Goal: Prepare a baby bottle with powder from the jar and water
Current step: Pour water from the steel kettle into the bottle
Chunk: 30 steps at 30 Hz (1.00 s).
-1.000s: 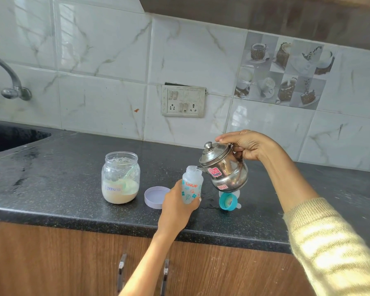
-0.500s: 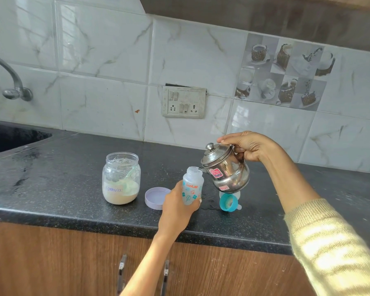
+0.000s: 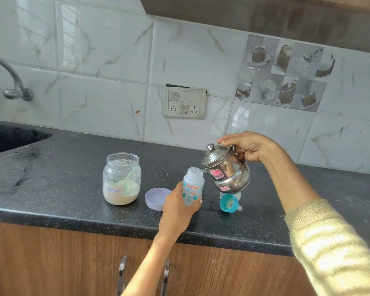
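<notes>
Holding the baby bottle still on the counter mid-frame, the left hand wraps it so the right hand, gripping the tipped kettle, pours in water.

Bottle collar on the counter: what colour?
Teal collar, lying beside the kettle; head view.

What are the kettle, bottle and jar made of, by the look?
Kettle: polished metal, likely stainless steel; mirror reflections on body and lid.
Bottle: frosted translucent plastic, probably; cloudy matte wall with printed logo and flowers.
Jar: clear and glossy, powder visible through it; glass or clear plastic, cannot tell which.
</notes>
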Each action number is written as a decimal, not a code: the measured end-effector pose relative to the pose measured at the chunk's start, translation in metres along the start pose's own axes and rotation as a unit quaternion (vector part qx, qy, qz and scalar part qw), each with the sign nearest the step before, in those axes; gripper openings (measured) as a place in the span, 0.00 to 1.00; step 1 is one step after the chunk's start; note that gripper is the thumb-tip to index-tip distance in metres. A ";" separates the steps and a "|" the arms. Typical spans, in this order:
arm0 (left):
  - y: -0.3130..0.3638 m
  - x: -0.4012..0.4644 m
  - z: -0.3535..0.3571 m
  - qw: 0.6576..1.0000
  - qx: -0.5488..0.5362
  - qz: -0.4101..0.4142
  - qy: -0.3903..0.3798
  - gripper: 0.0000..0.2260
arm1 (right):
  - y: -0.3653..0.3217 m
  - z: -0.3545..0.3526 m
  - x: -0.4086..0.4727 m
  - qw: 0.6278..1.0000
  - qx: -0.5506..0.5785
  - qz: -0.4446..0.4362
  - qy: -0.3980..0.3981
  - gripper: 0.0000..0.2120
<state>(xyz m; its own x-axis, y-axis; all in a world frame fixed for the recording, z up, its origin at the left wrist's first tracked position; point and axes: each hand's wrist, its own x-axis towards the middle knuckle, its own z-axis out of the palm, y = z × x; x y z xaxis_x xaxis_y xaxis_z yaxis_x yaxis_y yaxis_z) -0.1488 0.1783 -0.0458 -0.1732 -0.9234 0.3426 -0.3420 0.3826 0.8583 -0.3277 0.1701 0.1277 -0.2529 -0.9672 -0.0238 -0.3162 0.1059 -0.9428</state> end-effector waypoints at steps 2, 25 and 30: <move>0.000 0.000 0.000 1.000 -0.001 0.000 0.001 0.28 | 0.001 0.000 0.001 1.000 0.002 0.000 0.000 0.04; 0.000 -0.001 -0.001 1.000 -0.001 0.000 -0.002 0.26 | 0.003 -0.003 0.001 1.000 0.007 0.004 -0.001 0.04; 0.002 -0.002 -0.001 1.000 0.003 -0.004 -0.003 0.27 | 0.003 -0.002 -0.001 1.000 0.007 0.001 0.002 0.05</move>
<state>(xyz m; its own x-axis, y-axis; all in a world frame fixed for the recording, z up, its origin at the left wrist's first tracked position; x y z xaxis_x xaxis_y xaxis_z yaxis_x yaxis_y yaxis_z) -0.1483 0.1806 -0.0439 -0.1763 -0.9262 0.3332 -0.3491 0.3754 0.8586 -0.3300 0.1716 0.1256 -0.2570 -0.9661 -0.0253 -0.3030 0.1055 -0.9471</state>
